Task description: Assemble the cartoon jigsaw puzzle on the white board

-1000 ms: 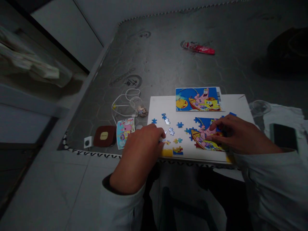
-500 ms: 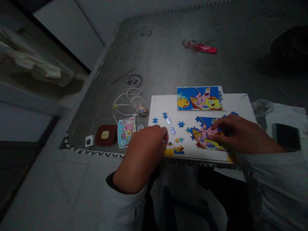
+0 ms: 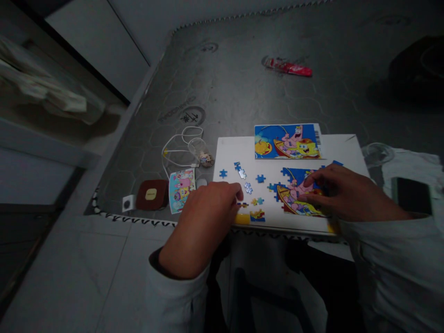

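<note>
Puzzle (image 3: 293, 204) may separate if right hand (image 3: 347, 194), thumb and fingers apart, presses unevenly; left hand's (image 3: 210, 215) grip I cannot tell.

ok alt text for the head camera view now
A person's right hand is over a partly assembled SpongeBob jigsaw on a white board; the left hand is beside loose puzzle pieces. A SpongeBob picture card with a barcode lies beyond the jigsaw.
</note>
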{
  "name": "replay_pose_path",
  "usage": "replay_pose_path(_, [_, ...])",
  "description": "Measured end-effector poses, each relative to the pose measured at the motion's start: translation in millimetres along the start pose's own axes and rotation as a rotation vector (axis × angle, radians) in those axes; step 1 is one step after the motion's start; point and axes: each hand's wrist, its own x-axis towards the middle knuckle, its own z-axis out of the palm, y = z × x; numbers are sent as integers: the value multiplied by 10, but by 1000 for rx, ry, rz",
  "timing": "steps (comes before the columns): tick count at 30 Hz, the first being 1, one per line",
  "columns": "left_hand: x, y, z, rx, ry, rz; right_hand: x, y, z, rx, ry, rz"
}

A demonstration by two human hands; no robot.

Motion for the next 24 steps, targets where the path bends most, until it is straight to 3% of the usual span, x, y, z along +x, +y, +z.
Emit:
replay_pose_path(10, [-64,-205,-80,-1,113,-163,14,-44,-22,-22,-4,25])
replay_pose_path(24, [-22,-247,-7,-60,107,-89,6,-40,-7,-23,-9,77])
